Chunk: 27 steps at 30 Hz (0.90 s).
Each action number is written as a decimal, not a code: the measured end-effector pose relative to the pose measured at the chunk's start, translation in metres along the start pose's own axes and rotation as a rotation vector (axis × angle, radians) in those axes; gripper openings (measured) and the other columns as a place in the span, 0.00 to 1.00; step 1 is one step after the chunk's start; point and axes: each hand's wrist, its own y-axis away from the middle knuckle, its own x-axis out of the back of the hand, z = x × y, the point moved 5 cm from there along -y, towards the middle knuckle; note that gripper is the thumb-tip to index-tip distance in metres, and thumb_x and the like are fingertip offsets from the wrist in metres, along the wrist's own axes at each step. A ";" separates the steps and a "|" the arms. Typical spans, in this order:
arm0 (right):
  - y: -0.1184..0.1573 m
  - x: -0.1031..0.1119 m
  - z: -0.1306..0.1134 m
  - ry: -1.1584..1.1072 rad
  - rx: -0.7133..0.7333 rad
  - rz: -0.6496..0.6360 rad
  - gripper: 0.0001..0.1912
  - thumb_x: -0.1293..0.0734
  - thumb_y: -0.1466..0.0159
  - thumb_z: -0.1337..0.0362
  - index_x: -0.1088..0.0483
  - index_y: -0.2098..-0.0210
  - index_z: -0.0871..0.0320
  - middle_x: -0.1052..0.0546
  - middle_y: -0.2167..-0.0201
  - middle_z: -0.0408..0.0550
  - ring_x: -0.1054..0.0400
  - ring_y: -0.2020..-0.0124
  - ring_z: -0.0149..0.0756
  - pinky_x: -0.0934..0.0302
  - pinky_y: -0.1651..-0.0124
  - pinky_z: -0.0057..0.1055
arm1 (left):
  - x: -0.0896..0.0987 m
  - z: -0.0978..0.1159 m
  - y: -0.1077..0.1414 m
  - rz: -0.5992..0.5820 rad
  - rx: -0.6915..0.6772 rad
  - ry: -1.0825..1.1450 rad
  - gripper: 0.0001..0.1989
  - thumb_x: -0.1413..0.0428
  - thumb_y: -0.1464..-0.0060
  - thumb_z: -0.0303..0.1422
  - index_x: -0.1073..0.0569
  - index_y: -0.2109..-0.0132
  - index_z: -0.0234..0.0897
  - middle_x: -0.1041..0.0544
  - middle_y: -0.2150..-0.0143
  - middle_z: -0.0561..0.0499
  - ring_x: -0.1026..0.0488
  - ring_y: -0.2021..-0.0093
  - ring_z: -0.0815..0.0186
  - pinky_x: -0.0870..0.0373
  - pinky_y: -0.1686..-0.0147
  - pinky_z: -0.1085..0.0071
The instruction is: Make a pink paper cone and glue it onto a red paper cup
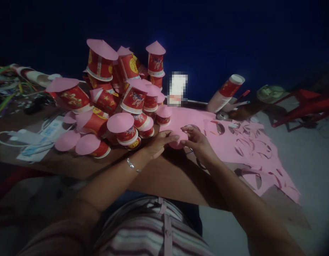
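Observation:
A small round piece of pink paper [177, 143] is held between my two hands above the table's front part. My left hand [162, 142], a silver bangle on its wrist, pinches the left edge with thumb and fingers. On the other side, my right hand [197, 140] grips the right edge, its fingers bent. To the left, red printed paper cups with pink cone tops [120, 123] stand and lie in a heap, several stacked on one another. One small coned cup [163, 115] stands just beyond my left hand. Part of a dark ring, perhaps a scissors handle, shows under my right wrist.
Cut-out pink paper sheets [225, 142] cover the table's right side and overhang its edge. A stack of cups [228, 90] leans at the back right near a tape roll [222, 116]. A white charger with cable [23, 136] lies left. A red stool [305, 105] stands at right.

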 end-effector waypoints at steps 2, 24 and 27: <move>0.001 0.003 0.002 -0.045 0.012 0.029 0.29 0.16 0.52 0.60 0.24 0.53 0.50 0.28 0.62 0.40 0.31 0.60 0.33 0.34 0.58 0.30 | 0.001 0.002 -0.001 -0.020 -0.009 0.027 0.23 0.24 0.58 0.46 0.21 0.67 0.33 0.23 0.69 0.52 0.30 0.68 0.69 0.36 0.62 0.70; 0.004 0.002 0.028 -0.073 -0.034 0.048 0.34 0.18 0.51 0.59 0.26 0.46 0.48 0.25 0.52 0.44 0.29 0.53 0.39 0.32 0.51 0.34 | 0.011 -0.004 -0.006 0.054 -0.072 -0.128 0.19 0.26 0.57 0.44 0.22 0.69 0.35 0.22 0.70 0.53 0.29 0.67 0.69 0.35 0.63 0.71; 0.004 0.005 0.027 -0.018 -0.021 0.080 0.32 0.19 0.49 0.55 0.26 0.46 0.49 0.25 0.54 0.44 0.30 0.55 0.39 0.32 0.52 0.35 | 0.012 -0.004 -0.007 0.044 -0.060 -0.115 0.18 0.26 0.56 0.44 0.22 0.69 0.35 0.23 0.71 0.54 0.30 0.69 0.69 0.36 0.64 0.71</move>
